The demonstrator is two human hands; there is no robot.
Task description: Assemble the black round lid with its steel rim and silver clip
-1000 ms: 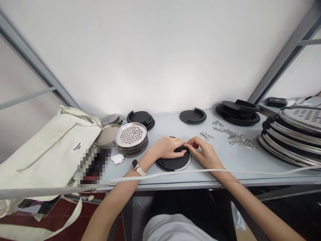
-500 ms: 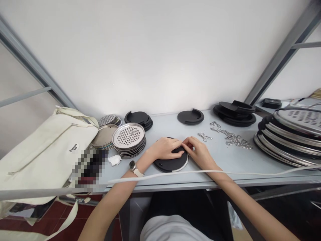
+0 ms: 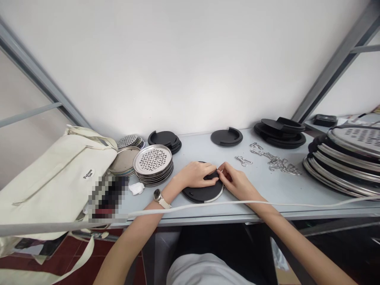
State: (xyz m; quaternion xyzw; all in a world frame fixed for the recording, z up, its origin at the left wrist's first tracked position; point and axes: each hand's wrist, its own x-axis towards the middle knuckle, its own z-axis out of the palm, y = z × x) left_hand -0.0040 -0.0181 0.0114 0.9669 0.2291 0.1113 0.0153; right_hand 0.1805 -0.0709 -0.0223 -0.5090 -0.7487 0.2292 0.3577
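A round black disc [image 3: 203, 194] lies flat near the table's front edge, with a pale band along its lower right rim. My left hand [image 3: 199, 175] lies across the top of it, thumb and fingers pressed around its upper part. At the disc's upper right rim, my right hand [image 3: 233, 180] has thumb and forefinger pinched together; what sits between them is hidden. Loose metal clips [image 3: 280, 164] are scattered to the right of my right hand, and one clip [image 3: 243, 160] lies apart nearer to it. Left of my left wrist stands a stack of metal grater discs [image 3: 153, 160].
Black round holders [image 3: 164, 139], a single holder [image 3: 226, 137] and another pile [image 3: 279, 130] stand along the wall. Large rimmed grater discs [image 3: 350, 158] are stacked at right. A cream bag [image 3: 44, 178] leans at left. A white cable [image 3: 190, 207] crosses in front, over my forearms.
My right hand's pinched fingers have shifted slightly right along the disc's rim. My left hand and the disc stay nearly in place; the view has moved a little.
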